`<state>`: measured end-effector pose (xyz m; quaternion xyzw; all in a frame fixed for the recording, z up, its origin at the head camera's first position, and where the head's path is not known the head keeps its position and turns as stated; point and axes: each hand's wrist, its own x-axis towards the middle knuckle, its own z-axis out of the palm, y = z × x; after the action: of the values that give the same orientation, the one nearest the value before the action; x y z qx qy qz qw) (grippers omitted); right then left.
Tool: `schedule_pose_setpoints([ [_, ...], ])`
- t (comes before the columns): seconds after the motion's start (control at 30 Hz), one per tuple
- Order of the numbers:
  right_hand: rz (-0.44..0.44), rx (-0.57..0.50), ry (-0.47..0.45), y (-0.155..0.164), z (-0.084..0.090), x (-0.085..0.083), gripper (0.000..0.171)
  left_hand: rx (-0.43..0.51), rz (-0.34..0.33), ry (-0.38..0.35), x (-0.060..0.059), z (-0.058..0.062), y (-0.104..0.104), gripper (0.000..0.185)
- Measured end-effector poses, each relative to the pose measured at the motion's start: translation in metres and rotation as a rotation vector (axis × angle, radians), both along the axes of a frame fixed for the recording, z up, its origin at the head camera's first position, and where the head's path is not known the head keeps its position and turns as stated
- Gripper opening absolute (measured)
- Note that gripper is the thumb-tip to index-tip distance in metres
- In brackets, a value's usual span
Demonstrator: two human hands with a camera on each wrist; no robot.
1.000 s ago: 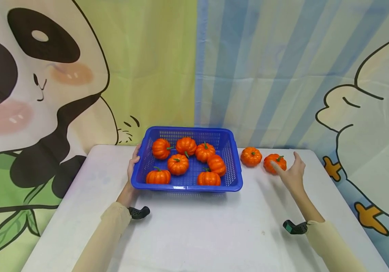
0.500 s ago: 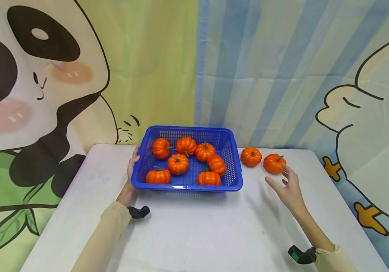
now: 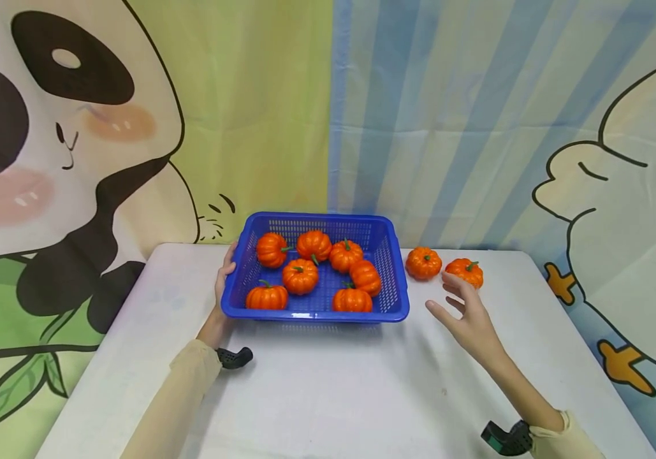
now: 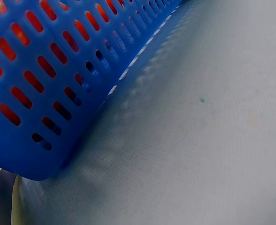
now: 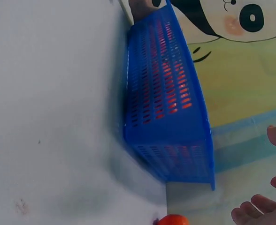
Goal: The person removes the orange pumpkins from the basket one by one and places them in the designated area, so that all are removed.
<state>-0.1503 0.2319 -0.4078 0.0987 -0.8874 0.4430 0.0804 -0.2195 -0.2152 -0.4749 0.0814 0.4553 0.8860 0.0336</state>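
Blue basket (image 3: 396,280) sits toward the back of the white surface (image 3: 328,395), and it's loaded: seven orange pumpkins (image 3: 300,276) inside, green stems showing. Two more pumpkins stand outside, just right of the basket: one (image 3: 423,263) close to its right wall, the other (image 3: 465,271) further right.

Left hand (image 3: 224,271) is on the basket's left rim, fingers curled over the edge, gripping it. Right hand (image 3: 468,315) hovers above the surface with fingers spread and relaxed, grasping nothing, its fingertips overlapping the far-right pumpkin from the head camera; touching or not, I cannot tell.

The left wrist view gives only the slotted basket wall (image 4: 39,84) up close and bare surface, orange glowing through the slots; the hand itself is barely a sliver at the bottom corner. The right wrist view shows the basket (image 5: 175,117) from the side, a few fingertips (image 5: 257,211) at the lower right, and one pumpkin (image 5: 172,220) cut off by the bottom edge. Which of the two loose ones it is, hard to say.
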Motion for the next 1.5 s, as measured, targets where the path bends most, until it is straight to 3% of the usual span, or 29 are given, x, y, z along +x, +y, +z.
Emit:
schedule_pose_setpoints([
  [0.23,0.028,0.021,-0.002,-0.011,0.002,0.018,0.067,0.069,0.010,-0.011,0.003,0.002,0.001,0.060],
  [0.43,0.055,0.023,-0.024,-0.017,0.004,0.027,0.065,0.040,0.014,-0.011,0.002,0.001,-0.001,0.060],
  [0.7,0.157,0.023,-0.015,-0.028,0.004,0.036,0.057,-0.005,0.018,-0.009,0.003,0.001,-0.002,0.061],
  [0.93,0.261,0.020,0.013,-0.036,0.004,0.047,0.046,0.009,0.011,-0.016,0.003,0.001,-0.001,0.060],
  [1.13,0.322,0.028,0.041,-0.042,0.006,0.051,0.041,-0.010,0.011,0.000,0.003,0.000,-0.001,0.059],
  [1.5,0.336,0.042,0.015,-0.050,0.003,0.050,0.039,-0.012,0.017,0.015,0.003,-0.001,-0.003,0.057],
])
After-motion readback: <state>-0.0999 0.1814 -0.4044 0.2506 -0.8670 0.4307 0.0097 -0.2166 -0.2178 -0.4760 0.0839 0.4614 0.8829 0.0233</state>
